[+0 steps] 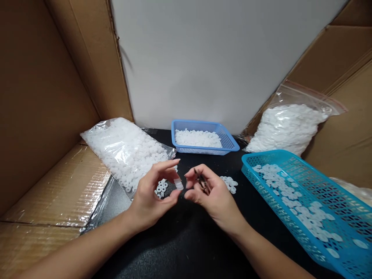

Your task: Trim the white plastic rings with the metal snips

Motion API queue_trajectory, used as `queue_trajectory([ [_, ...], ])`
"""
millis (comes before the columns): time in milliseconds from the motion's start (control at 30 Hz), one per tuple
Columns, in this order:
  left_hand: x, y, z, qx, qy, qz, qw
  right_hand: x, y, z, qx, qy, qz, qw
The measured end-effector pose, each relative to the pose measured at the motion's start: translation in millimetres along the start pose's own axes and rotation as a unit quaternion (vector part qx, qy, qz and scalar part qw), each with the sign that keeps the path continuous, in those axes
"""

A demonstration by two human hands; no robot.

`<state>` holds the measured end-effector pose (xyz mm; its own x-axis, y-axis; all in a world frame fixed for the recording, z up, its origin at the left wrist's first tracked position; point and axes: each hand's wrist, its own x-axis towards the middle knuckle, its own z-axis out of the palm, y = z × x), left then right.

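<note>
My left hand (pixel 149 192) is closed around a small translucent white ribbed plastic piece (pixel 178 184), which may be several stacked parts. Facing it across a narrow gap, my right hand (pixel 216 195) curls over several thin dark brown pieces (pixel 203 183) that look like screws; their exact kind is hard to make out. Behind my left hand lies a small heap of white plastic rings (pixel 161 188), partly hidden by the fingers. Just beyond my right hand, several flat white discs (pixel 230 183) rest on the black table (pixel 186 244).
A clear bag of white rings (pixel 122 149) leans at the left. At the back stands a blue basket (pixel 203 149) of small white parts. On the right, a turquoise basket (pixel 279 211) holds white discs, with a bag of white pieces (pixel 287 126) behind it. Cardboard walls (pixel 72 58) enclose the sides.
</note>
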<state>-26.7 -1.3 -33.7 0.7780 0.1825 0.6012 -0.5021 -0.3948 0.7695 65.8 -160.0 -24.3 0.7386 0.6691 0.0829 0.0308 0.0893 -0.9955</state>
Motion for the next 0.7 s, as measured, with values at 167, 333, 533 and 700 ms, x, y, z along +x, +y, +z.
queue_trajectory([
  [167, -3, -4, 1.2, 0.030, -0.010, 0.056, 0.998, -3, 6, 12, -0.024, 0.018, -0.018, 0.999],
  [333, 5, 2, 1.4, -0.189, 0.003, -0.170, 0.967, 4, -1, -6, -0.078, 0.018, -0.106, 0.991],
  [533, 14, 10, 1.6, -0.368, -0.048, -0.405, 0.836, 7, -2, -18, -0.167, -0.098, -0.252, 0.948],
  [700, 16, 11, 2.5, -0.371, -0.023, -0.381, 0.846, 4, 0, -18, -0.192, -0.057, -0.251, 0.947],
])
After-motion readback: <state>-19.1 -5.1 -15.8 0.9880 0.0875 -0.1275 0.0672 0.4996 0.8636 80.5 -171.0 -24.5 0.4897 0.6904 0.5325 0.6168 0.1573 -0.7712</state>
